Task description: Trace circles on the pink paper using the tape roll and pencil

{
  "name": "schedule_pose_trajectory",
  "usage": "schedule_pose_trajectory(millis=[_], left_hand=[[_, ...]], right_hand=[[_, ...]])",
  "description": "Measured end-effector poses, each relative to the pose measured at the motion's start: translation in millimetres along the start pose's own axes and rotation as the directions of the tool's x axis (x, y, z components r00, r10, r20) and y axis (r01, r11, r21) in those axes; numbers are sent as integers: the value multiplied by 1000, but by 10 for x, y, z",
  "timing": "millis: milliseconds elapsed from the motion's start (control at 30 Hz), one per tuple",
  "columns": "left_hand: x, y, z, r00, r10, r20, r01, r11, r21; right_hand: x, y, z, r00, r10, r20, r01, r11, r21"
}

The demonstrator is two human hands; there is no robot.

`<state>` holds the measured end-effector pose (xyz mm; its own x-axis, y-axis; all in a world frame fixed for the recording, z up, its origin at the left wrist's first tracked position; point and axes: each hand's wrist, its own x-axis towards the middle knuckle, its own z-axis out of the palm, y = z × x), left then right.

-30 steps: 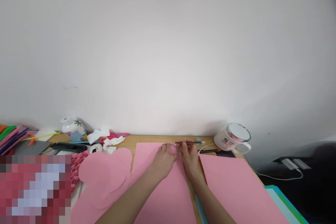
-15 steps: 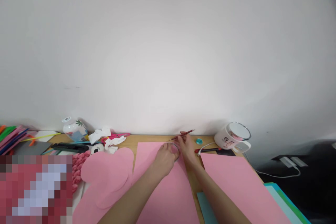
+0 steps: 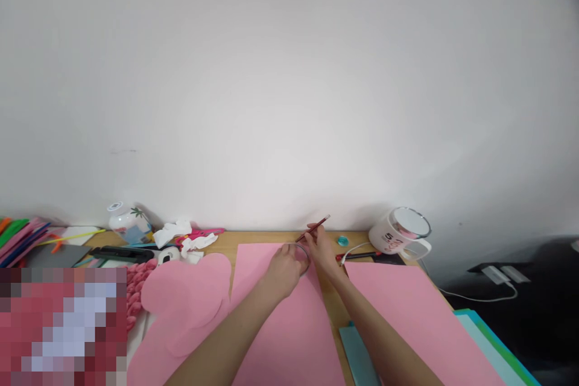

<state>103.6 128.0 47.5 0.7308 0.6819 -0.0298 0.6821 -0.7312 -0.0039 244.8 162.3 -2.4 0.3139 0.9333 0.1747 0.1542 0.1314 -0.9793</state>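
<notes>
In the head view my left hand (image 3: pixel 286 268) presses down on a round, dark-rimmed disc (image 3: pixel 308 263) near the top of a sheet of pink paper (image 3: pixel 289 338). Its fingers are bent and closed, and they cover most of the disc. Just right of it, my right hand (image 3: pixel 318 248) grips a dark red pencil (image 3: pixel 319 226). The pencil slants, its eraser end up and to the right, its lower end beside the disc's far rim. Whether the tip touches the paper I cannot tell.
Pink cut-out shapes (image 3: pixel 190 295) lie at left. Behind them are crumpled tissue (image 3: pixel 199 242), pink scissors (image 3: pixel 203 233) and a decorated jar (image 3: pixel 129 223). At right stand a white mug (image 3: pixel 393 235), another pink sheet (image 3: pixel 407 307) and a small teal lid (image 3: pixel 342 241). A wall rises behind the desk.
The pencil has tilted more upright, and its lower end has shifted slightly right along the disc's rim. My left hand stays on the disc.
</notes>
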Motion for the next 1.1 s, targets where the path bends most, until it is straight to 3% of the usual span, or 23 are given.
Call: schedule_pose_trajectory(millis=[167,333,633,900,1100], left_hand=[[-17,4,-83,999,-20,49,21,1000,-17],[-11,-26,-36,1000,-17,26,18,999,-32],[8,-16,-95,998,-33,52,35,999,-31],[6,-21,-184,996,-4,90,4,1000,-5],[10,-37,-238,993,8,121,-10,1000,15]], right_hand=[[-37,-2,-100,1000,-19,-15,19,1000,-2],[-146,-20,-232,995,-60,-78,56,997,-47],[-492,-19,-360,984,44,-172,-44,999,4],[-911,-267,-357,961,64,-268,-82,995,-59],[-1125,-215,-299,955,63,-290,-60,998,19]])
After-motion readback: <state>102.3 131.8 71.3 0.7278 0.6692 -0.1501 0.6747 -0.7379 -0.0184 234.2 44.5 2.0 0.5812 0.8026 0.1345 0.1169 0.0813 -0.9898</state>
